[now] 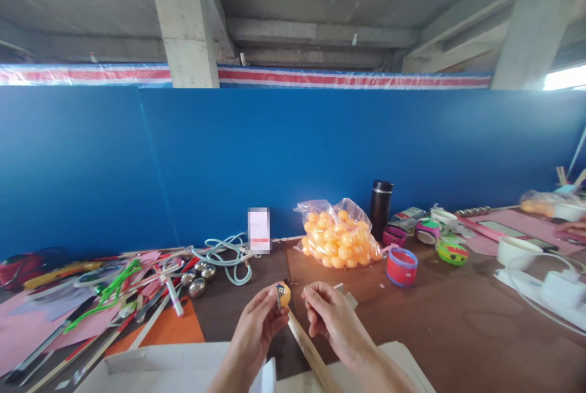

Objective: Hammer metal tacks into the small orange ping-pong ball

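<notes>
My left hand [260,320] is closed around an orange ping-pong ball [286,294], and a shiny dark-and-silver patch shows on the ball's left side. Just to its right, apart from the ball, my right hand [329,313] is pinched; whatever its fingertips may hold is hidden or too small to name. A wooden stick [307,344] lies below and between the hands. Farther back stands a clear plastic bag [339,237] full of orange balls.
A white box [174,365] sits at front left. Several silver balls [198,287], a pale cord [231,259], tools and coloured paper crowd the left. Rightward are a black flask [381,209], a red-and-blue tape roll [401,268], a white cup [517,252] and a power strip [540,295].
</notes>
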`<state>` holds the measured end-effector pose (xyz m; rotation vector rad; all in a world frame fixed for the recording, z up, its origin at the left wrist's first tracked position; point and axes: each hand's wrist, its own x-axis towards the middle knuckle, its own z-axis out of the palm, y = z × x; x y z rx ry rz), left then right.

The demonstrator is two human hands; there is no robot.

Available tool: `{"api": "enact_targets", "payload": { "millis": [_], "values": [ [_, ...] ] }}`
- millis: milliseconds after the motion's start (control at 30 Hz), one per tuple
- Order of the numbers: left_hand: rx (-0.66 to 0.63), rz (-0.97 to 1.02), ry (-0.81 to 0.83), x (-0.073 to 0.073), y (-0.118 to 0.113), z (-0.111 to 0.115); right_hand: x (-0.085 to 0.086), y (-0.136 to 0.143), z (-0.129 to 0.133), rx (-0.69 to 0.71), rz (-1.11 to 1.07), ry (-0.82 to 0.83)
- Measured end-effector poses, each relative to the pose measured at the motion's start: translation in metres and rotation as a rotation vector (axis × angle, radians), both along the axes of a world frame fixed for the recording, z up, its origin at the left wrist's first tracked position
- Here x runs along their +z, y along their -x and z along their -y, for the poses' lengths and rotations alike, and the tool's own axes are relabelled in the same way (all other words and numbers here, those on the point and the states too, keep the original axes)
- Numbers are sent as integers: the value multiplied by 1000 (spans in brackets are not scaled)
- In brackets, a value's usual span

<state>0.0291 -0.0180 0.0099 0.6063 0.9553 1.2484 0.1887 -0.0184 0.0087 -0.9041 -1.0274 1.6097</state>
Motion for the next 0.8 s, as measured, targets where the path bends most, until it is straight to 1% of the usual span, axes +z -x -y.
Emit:
{"api": "enact_targets", "payload": {
  "millis": [167, 300, 433, 667, 800],
  "values": [
    [-8, -39, 13, 2, -2, 1, 3, 1, 1, 18, 14, 24],
    [-74, -86, 8, 5, -4, 1, 6, 1, 3, 76, 19, 33],
    [-124, -132, -24, 8, -7, 3, 3, 2, 3, 120, 0, 12],
    [-146, -191, -27, 7, -8, 4, 1, 4, 1, 76, 18, 25],
    [-137, -223, -20, 8, -9, 4, 0, 4, 1, 66, 11, 36]
  ]
}}
